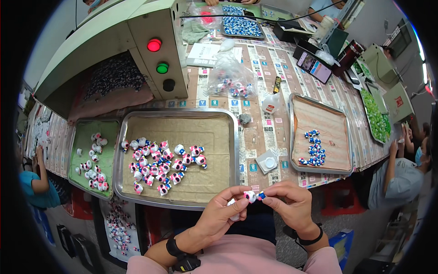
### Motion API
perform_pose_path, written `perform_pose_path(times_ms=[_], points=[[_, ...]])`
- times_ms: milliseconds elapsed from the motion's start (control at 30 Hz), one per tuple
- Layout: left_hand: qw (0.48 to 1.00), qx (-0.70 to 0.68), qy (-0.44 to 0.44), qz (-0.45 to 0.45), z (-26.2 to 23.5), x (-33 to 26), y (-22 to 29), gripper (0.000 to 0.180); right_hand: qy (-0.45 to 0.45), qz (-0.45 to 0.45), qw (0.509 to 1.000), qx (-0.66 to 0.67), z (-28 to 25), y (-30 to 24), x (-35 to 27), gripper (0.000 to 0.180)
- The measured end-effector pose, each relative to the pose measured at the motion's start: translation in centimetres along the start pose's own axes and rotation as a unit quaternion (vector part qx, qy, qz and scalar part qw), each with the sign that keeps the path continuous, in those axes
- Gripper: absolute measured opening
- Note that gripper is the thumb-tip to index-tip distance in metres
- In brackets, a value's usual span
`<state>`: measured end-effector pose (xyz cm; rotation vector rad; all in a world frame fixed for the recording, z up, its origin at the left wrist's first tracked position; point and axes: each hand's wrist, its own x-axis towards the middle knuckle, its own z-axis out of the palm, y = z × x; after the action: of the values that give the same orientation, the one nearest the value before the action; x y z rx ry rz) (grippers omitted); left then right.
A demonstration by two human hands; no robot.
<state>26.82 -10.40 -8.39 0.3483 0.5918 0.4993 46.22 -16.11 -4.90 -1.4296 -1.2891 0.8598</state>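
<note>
So there's a little white-and-pink head (pixel 249 197) in the left hand (pixel 218 215), pinched in the fingertips with some other white bit tucked below. The right hand (pixel 294 205) has a small blue body (pixel 260 196) in a tight pinch just beside it; can't tell if they're touching. All this is at the near edge of the table (pixel 279 137). Big tray (pixel 214 132) of figures to the left, green-lined tray (pixel 86 132) farther left, tray of blue pieces (pixel 321 114) on the right, boxy machine (pixel 141 23) far left.
</note>
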Motion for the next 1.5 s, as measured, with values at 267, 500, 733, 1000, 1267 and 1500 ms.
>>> perform_pose_path(times_ms=[267,500,733,1000,1267,1500], points=[[1.0,0.006,0.006,-0.007,-0.1,0.2,-0.2,0.031,-0.02,-0.002,1.0,-0.009,0.1,0.1,-0.1,0.018],[0.999,0.027,0.014,0.009,-0.6,0.2,-0.7,0.024,-0.034,-0.055,0.998,-0.019,0.5,0.5,-0.6,0.02],[0.995,0.09,0.017,0.04,-0.3,-0.3,-0.4,0.02,-0.026,-0.065,0.998,-0.005,0.9,0.4,-1.1,0.019],[0.929,0.346,0.081,0.1,-0.4,-1.7,4.1,0.027,-0.024,-0.148,0.984,-0.099,-0.3,0.1,0.3,0.018],[0.606,0.682,0.239,0.332,-4.8,-2.1,7.2,0.023,0.112,-0.015,0.928,-0.356,-10.1,5.2,2.6,0.018],[0.982,0.064,0.03,0.176,-4.5,-2.4,6.5,0.026,0.003,0.04,0.903,-0.428,-10.4,6.5,4.9,0.017]])
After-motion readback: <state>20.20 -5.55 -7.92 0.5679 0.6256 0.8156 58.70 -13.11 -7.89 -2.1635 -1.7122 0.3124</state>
